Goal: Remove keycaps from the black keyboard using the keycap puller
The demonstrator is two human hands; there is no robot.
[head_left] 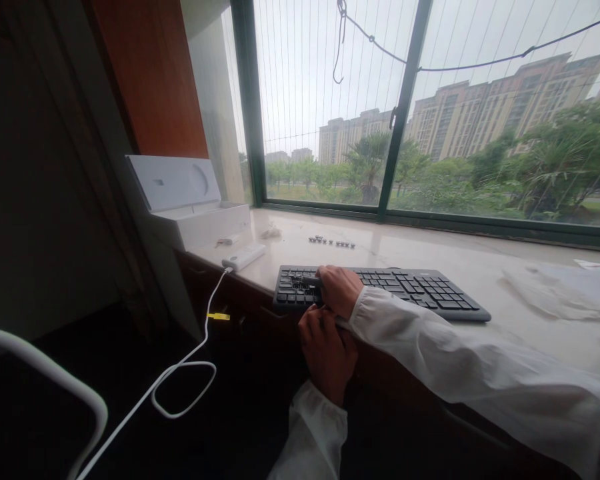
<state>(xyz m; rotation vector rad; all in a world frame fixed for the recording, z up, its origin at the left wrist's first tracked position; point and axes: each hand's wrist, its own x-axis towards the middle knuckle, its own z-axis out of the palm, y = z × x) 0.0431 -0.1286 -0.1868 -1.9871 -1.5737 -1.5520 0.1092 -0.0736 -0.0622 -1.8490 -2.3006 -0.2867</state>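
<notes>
A black keyboard [420,288] lies along the sill's front edge, with several keycaps off at its left end. My right hand [341,291] rests over its left part, fingers closed round a small dark tool [310,281] whose tip points left at the bare key spots. Just below, at the keyboard's front edge, my left hand [329,350] is curled, its fingers against the underside of my right hand; what it holds, if anything, is hidden. Behind the keyboard, loose keycaps [331,243] sit in a short row.
An open white box [213,227] stands at the left end of the sill [290,248]. Near it are a white power strip [245,256] and its cable [205,340], hanging off the edge. Crumpled clear plastic [550,293] lies at the right. A window runs behind.
</notes>
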